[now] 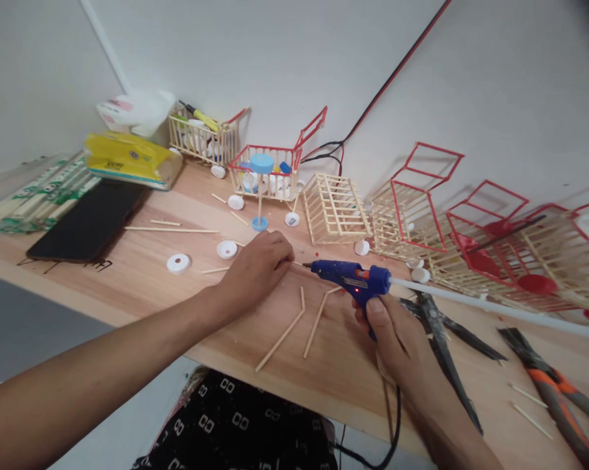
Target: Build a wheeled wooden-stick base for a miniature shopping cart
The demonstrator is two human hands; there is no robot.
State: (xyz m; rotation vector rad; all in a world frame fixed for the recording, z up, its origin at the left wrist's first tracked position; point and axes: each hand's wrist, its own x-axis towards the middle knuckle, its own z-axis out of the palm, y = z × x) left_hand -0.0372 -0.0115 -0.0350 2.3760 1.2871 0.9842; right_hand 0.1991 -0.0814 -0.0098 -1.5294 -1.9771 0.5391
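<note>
My right hand (392,333) is wrapped round the handle of a blue hot glue gun (348,274), whose red light is lit and whose long white glue stick (471,297) sticks out the back. The nozzle points left, at the end of a thin wooden stick (300,264). Closed in a pinch, my left hand (258,261) holds that stick; most of it is hidden by the fingers. Just below on the table lie two angled pairs of wooden sticks (281,339) (315,325). Behind my left hand stands a stick with blue bottle caps (262,163) at both ends.
Small wooden-stick carts (336,209), some with red handles, line the wall. White caps (178,263) and loose sticks (172,230) lie at left, near a black phone (86,219). Black-handled pliers (439,339) and orange-handled pliers (549,378) lie right. A black cord (397,418) hangs over the front edge.
</note>
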